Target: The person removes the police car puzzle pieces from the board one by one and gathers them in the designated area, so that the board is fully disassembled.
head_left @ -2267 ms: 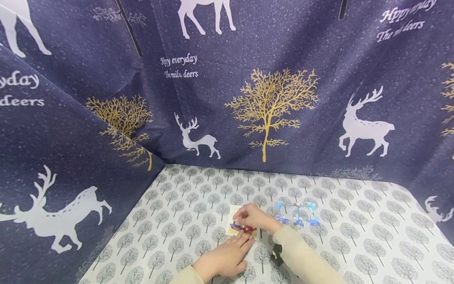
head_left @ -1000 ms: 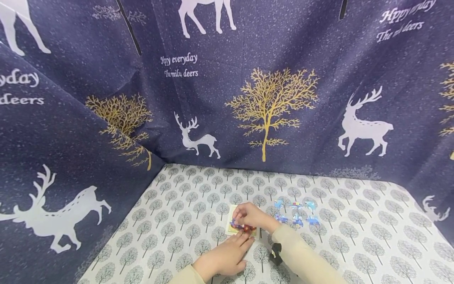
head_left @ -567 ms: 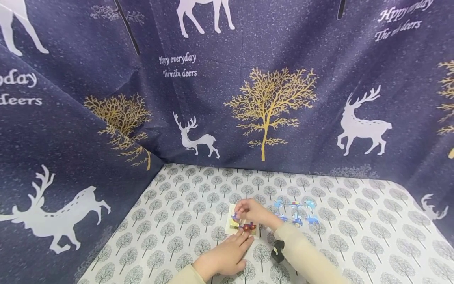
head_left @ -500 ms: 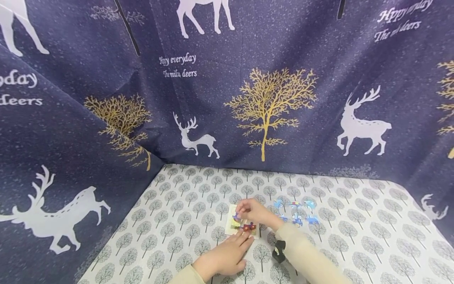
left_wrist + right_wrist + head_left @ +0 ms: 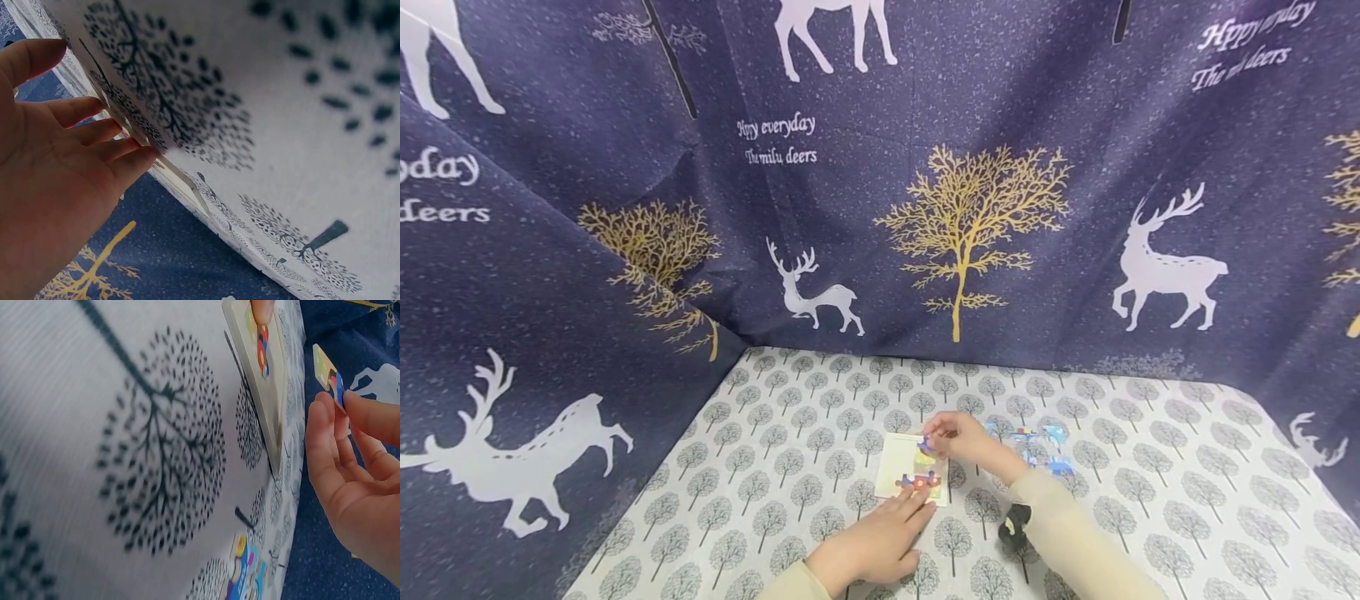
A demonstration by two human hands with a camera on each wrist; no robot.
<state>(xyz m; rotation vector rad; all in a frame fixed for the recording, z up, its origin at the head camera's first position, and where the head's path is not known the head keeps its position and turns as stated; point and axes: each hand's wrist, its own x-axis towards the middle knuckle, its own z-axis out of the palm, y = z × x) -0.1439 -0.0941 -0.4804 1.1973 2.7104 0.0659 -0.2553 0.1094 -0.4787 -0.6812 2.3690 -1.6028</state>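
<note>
A small cream jigsaw tray [image 5: 895,462] lies on the table. Red and blue puzzle pieces [image 5: 919,482] sit along its near side. My right hand [image 5: 966,439] holds a loose puzzle piece [image 5: 326,370], yellow with blue and red, pinched between thumb and fingers. In the right wrist view this piece is tilted and raised off the tray. My left hand [image 5: 872,537] lies with extended fingers, its fingertips at the tray's near edge. In the left wrist view the straight fingers [image 5: 134,165] reach the tray's rim [image 5: 181,178].
Several blue loose puzzle pieces [image 5: 1056,462] lie to the right of the tray, partly hidden by my right hand and forearm. A black device [image 5: 1015,527] is strapped at my right wrist. A dark blue deer-print cloth [image 5: 1000,317] hangs behind the tree-print tablecloth [image 5: 820,400].
My right hand has lifted the puzzle piece from the tray's left part and carried it to the right, over the far right corner. My left hand has stayed in place.
</note>
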